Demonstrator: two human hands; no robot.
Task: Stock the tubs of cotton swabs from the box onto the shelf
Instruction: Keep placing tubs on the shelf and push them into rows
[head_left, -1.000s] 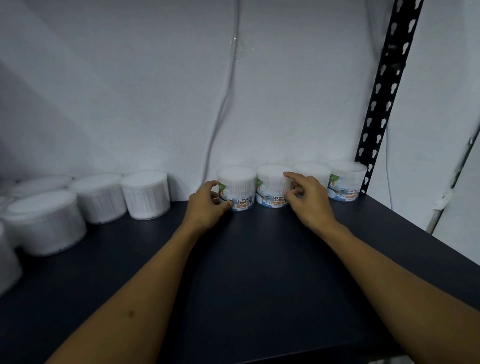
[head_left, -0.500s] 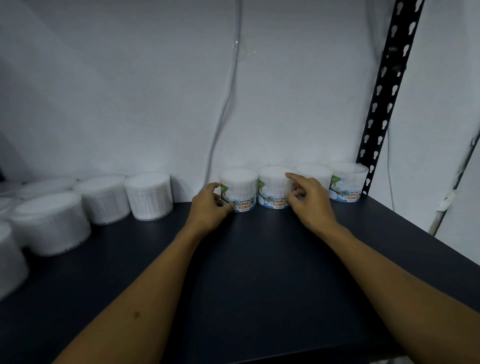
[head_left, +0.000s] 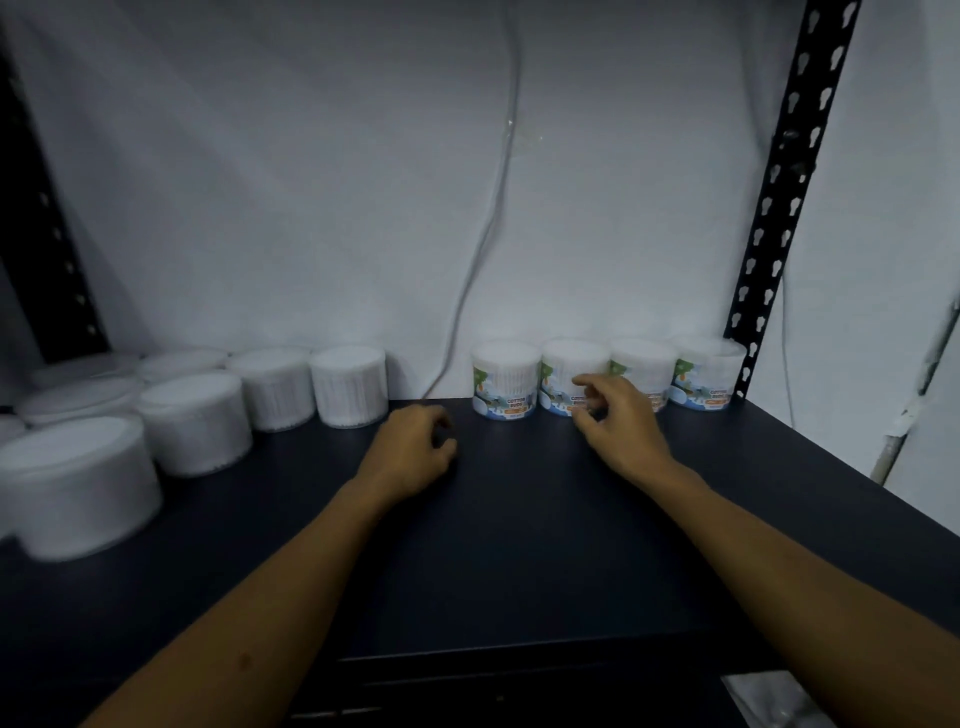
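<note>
While four labelled tubs (head_left: 605, 378) stand in a touching row on the shelf (head_left: 519, 545) at one o'clock, the left hand (head_left: 410, 452) and right hand (head_left: 618, 421) hover loosely curled, holding nothing.

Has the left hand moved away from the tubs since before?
Yes. The left hand has drawn back from the leftmost labelled tub and now holds nothing.
</note>
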